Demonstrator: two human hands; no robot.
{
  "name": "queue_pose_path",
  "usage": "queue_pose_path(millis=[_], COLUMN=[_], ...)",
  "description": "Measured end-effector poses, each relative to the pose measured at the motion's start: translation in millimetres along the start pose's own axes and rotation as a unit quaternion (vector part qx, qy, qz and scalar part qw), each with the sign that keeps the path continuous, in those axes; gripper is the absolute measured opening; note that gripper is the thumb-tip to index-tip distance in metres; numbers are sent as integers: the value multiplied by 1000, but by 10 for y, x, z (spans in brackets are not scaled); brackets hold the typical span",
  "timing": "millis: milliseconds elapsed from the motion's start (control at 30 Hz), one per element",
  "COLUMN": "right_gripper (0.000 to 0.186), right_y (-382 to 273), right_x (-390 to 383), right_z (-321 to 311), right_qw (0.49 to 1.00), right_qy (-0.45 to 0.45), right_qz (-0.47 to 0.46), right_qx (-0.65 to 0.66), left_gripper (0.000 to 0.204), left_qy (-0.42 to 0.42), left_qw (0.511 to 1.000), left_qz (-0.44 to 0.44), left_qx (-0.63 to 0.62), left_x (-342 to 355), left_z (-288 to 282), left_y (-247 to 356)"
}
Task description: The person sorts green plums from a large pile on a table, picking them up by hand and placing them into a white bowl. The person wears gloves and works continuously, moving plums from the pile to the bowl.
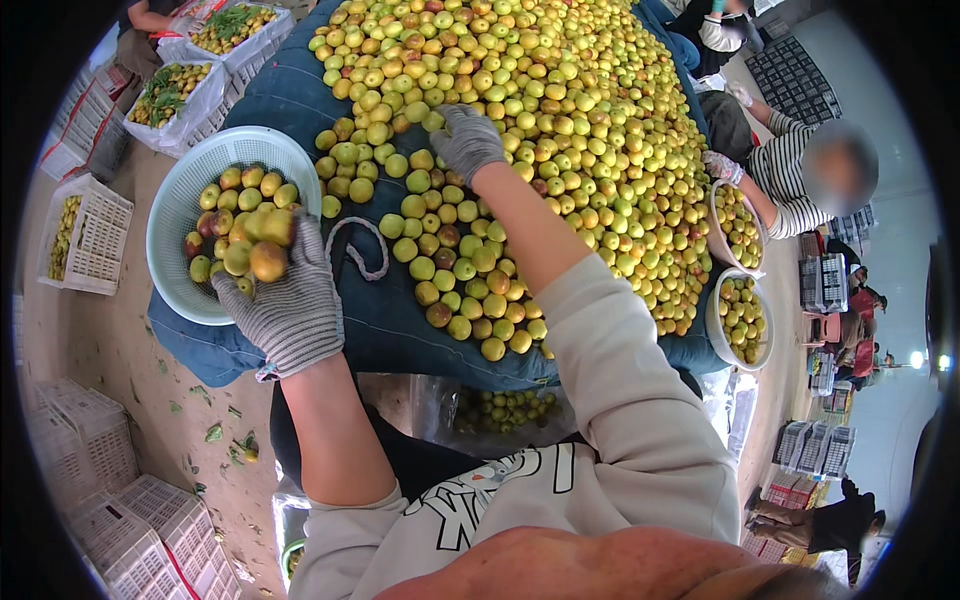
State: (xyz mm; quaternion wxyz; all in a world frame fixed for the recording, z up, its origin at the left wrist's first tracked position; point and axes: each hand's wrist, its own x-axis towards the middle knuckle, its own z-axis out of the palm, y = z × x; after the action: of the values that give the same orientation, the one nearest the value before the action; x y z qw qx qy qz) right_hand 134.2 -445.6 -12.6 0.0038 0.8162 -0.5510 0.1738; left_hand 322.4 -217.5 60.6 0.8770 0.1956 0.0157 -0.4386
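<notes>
My left hand (285, 295), in a striped grey glove, is closed round several yellow-green and reddish fruits (265, 258) at the near rim of a pale blue plastic basin (172, 225), which holds more fruit. My right hand (466, 142), gloved in grey, is on the big pile of similar fruit (555, 180), fingers bent and apart around the fruit at its left edge; whether it grips one is unclear. The pile lies on a dark blue padded cloth (195, 350). A loop of pale cord (365, 258) lies between basin and pile.
A co-worker in striped sleeves (790, 175) works at the right beside two filled bowls (740, 320). Other people (840, 520) and stacked crates (810, 450) line the right. Crates (90, 450) and lined boxes (165, 110) stand left. A bag of fruit (500, 405) is below the front edge.
</notes>
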Motion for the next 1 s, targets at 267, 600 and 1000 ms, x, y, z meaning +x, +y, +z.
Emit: queue_pose_path(millis=[267, 600, 1000], right_gripper=[53, 48, 65], right_y=[173, -449, -622], right_x=[67, -524, -52], right_z=[-78, -654, -151], right_qw=[975, 753, 938], right_qy=[-200, -202, -344], right_qz=[22, 57, 23], right_qx=[92, 624, 13], left_gripper=[77, 41, 19], left_qy=[53, 65, 35], left_qw=[997, 966, 982], left_qz=[-59, -251, -186], left_qx=[-14, 21, -25], left_x=[-204, -337, -260], left_z=[56, -159, -174], left_y=[-188, -428, -241])
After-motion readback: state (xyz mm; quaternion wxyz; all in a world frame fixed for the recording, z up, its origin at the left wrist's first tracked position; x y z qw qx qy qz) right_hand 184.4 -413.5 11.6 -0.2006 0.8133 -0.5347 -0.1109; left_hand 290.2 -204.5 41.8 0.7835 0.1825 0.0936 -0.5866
